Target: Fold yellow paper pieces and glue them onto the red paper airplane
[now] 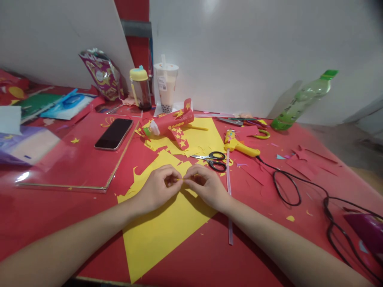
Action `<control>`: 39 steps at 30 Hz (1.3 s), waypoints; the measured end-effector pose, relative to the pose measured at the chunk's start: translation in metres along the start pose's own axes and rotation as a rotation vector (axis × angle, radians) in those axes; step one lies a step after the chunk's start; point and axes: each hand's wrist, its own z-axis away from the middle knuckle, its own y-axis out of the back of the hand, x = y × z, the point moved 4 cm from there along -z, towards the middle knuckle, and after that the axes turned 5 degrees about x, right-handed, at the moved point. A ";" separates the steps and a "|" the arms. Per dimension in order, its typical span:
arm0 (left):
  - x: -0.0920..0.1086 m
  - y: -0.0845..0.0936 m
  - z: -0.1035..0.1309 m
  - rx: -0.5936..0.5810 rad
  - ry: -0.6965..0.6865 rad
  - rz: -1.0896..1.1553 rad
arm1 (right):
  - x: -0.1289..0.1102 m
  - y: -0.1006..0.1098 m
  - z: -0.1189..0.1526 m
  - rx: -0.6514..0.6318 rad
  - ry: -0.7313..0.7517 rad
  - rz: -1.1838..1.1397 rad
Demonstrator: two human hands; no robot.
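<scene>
Over a yellow paper sheet (161, 235), my left hand (160, 185) and my right hand (206, 185) meet fingertip to fingertip. Both are closed in a pinch on one tiny yellow piece (180, 179) between them; its shape is too small to tell. Just beyond my right hand lie black-handled scissors (213, 158) with the blades pointing left. Behind them a red paper airplane (176, 121) with yellow stars rests on more yellow paper (206, 137).
A yellow glue gun (243, 148) with a black cord (287, 173) lies right, beside a clear glue stick (229, 219). A phone (114, 134) rests on a clear sheet at left. A bottle (140, 87), bubble tea (166, 87), snack bag (103, 75) and green bottle (302, 99) stand behind.
</scene>
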 end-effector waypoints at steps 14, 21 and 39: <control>-0.011 -0.003 0.002 -0.089 0.368 0.413 | -0.015 0.003 0.011 0.181 0.605 0.455; -0.013 -0.011 0.007 -0.168 0.462 0.667 | -0.018 0.006 0.012 0.205 0.645 0.481; -0.010 -0.001 -0.004 -0.340 0.041 -0.015 | 0.009 0.000 -0.006 -0.314 -0.130 -0.035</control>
